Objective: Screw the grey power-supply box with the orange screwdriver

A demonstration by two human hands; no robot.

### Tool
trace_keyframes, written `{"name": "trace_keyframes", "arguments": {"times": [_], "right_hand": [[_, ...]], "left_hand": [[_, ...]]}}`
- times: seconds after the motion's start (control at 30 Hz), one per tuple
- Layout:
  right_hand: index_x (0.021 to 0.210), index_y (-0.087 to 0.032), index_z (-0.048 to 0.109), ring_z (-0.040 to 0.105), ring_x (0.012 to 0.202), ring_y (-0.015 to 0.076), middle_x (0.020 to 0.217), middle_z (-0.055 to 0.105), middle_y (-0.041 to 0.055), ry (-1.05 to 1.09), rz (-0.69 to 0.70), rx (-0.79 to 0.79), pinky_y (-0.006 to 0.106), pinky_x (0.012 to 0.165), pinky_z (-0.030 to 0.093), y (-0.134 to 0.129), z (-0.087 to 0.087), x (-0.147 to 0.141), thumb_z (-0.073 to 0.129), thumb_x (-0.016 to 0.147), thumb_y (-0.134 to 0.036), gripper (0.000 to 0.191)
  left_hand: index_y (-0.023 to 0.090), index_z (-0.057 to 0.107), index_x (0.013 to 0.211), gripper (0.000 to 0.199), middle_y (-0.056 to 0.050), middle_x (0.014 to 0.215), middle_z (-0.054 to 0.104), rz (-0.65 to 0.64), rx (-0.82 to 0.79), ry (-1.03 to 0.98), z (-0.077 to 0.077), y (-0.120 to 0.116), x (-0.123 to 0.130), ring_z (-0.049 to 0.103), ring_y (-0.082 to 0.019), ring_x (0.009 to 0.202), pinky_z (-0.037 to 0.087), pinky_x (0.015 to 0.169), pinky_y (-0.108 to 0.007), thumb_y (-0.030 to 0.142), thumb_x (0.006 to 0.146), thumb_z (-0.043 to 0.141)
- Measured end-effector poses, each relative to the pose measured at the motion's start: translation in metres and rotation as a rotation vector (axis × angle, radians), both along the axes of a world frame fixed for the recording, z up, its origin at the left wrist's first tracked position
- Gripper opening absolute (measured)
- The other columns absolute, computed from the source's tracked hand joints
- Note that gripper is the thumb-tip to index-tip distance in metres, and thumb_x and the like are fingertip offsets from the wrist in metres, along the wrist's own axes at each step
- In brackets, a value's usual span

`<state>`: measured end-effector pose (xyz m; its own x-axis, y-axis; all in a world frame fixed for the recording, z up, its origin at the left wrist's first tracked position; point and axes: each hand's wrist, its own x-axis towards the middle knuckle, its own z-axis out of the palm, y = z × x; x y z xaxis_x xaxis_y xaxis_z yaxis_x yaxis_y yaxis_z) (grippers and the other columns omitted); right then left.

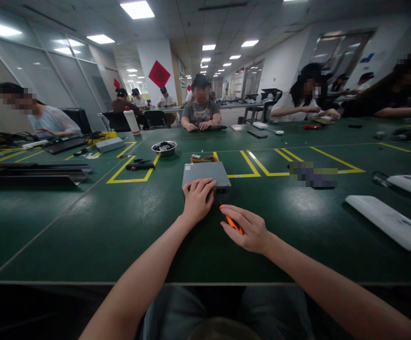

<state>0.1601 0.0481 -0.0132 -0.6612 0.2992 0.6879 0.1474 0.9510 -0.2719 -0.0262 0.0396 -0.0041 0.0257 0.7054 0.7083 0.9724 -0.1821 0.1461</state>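
A grey metal box (205,173) with a small label and a bundle of coloured wires (204,158) behind it lies on the green table (120,226). My left hand (199,198) rests on the box's near left part, its fingers spread over the top and front edge. Just right of it, my right hand (245,226) is closed round an orange-handled screwdriver (233,224). The thin shaft points up and left toward the box's front face. Whether its tip touches the box cannot be made out.
A metal bowl (164,148) of dark parts and a black tool (140,166) sit left beyond the box. White casings (389,222) lie at right, dark metal strips (31,174) at left. A person (201,111) sits opposite; others work on both sides.
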Motion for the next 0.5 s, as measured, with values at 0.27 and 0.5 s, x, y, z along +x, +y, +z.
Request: {"name": "trace_keyframes", "arguments": {"times": [0.27,0.5], "right_hand": [[0.086,-0.029,0.064,0.059,0.102,0.0203,0.106,0.066,0.0029,0.015,-0.053,0.053,0.037,0.083,0.053,0.0021,0.0044,-0.0003,0.058,0.076,-0.018,0.016],[0.083,-0.031,0.063,0.057,0.105,0.0188,0.105,0.066,-0.0004,-0.011,-0.03,0.166,0.038,0.082,0.053,0.0053,0.0014,0.0025,0.056,0.077,-0.015,0.019]], "left_hand": [[0.03,0.054,0.112,0.03,-0.001,0.118,0.058,-0.003,-0.007,-0.018,0.0011,-0.0006,-0.0001,0.047,-0.02,0.108,0.024,0.088,-0.039,0.022,0.084,0.048],[0.029,0.055,0.11,0.029,-0.002,0.116,0.059,0.007,-0.023,-0.049,0.0027,-0.0003,0.0026,0.047,-0.02,0.107,0.024,0.088,-0.04,0.021,0.083,0.048]]}}
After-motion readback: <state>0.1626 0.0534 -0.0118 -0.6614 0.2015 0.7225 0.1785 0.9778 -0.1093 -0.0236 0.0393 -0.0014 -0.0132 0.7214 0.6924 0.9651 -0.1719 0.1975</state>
